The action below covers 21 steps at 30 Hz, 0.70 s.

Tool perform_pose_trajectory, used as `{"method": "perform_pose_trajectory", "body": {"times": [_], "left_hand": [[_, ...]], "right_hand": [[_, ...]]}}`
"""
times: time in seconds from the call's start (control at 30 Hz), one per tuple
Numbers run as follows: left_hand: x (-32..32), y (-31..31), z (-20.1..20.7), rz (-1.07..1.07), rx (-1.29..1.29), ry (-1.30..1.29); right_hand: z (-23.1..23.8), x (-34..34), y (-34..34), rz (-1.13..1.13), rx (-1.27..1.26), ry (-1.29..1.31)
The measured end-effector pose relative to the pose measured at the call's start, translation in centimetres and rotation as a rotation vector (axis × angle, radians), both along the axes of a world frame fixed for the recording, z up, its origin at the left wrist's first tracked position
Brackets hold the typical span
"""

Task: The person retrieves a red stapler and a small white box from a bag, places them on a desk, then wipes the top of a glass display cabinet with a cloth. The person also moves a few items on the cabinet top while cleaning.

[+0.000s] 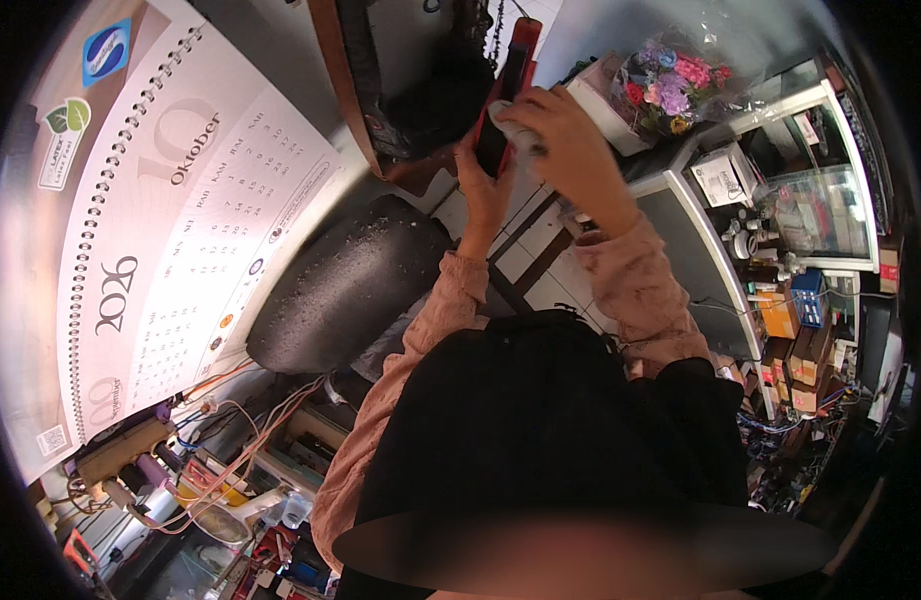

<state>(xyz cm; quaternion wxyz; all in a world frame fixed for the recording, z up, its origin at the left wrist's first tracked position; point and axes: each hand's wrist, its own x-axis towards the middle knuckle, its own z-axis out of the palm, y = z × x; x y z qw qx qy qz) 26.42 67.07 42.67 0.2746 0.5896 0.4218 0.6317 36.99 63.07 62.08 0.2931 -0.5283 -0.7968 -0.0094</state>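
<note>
A long, narrow red-and-black object [521,50] extends away from me, tilted, near the top middle of the head view. I cannot make out its exact kind. My left hand [486,190] grips its near end, with the thumb and fingers on either side. Pressed against the dark face of the object is a crumpled whitish cloth [526,138]. My right hand [569,135] is closed on this cloth, its fingers bent over and partly hiding it. Both hands are close together, and the right one covers part of the red-and-black object.
A black padded seat [351,280] lies left of my arms, below a dark bag-like thing [431,80]. A large wall calendar [171,230] fills the left. To the right stand a bouquet [671,90], a glass cabinet [721,260] and stacked boxes [811,350]. Cables [251,455] tangle lower left.
</note>
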Motion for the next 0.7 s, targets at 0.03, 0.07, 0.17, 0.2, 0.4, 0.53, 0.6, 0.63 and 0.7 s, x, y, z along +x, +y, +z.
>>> {"method": "perform_pose_trajectory", "body": {"times": [0.03, 0.07, 0.17, 0.2, 0.4, 0.53, 0.6, 0.63, 0.7], "left_hand": [[0.0, -0.1, 0.1, -0.041, -0.069, -0.044], [-0.1, -0.2, 0.3, -0.063, -0.108, -0.084], [0.2, -0.3, 1.5, -0.162, -0.179, -0.225], [0.5, -0.4, 1.9, -0.216, -0.184, -0.279], [0.3, 0.3, 3.7, -0.225, -0.062, -0.194], [-0.2, -0.2, 4.0, -0.383, -0.185, -0.291], [-0.1, -0.5, 4.1, -0.423, -0.212, -0.436], [-0.1, -0.6, 4.2, -0.438, -0.218, -0.508], [-0.7, -0.3, 4.3, -0.417, -0.141, -0.394]], "right_hand": [[0.8, 1.0, 0.0, 0.072, -0.038, 0.086], [1.4, 1.8, -0.2, 0.05, -0.065, 0.196], [2.4, 2.4, 0.5, -0.079, 0.044, 0.313], [2.2, 1.8, 1.0, -0.156, 0.193, 0.213], [-0.6, -2.0, 0.6, -0.191, 0.306, -0.113], [-0.4, 1.3, 0.4, -0.255, 0.323, -0.203], [0.0, 3.3, 1.6, -0.297, 0.347, -0.243], [0.2, 4.1, 2.0, -0.303, 0.339, -0.196], [1.0, 5.5, 3.1, -0.299, 0.324, -0.103]]}}
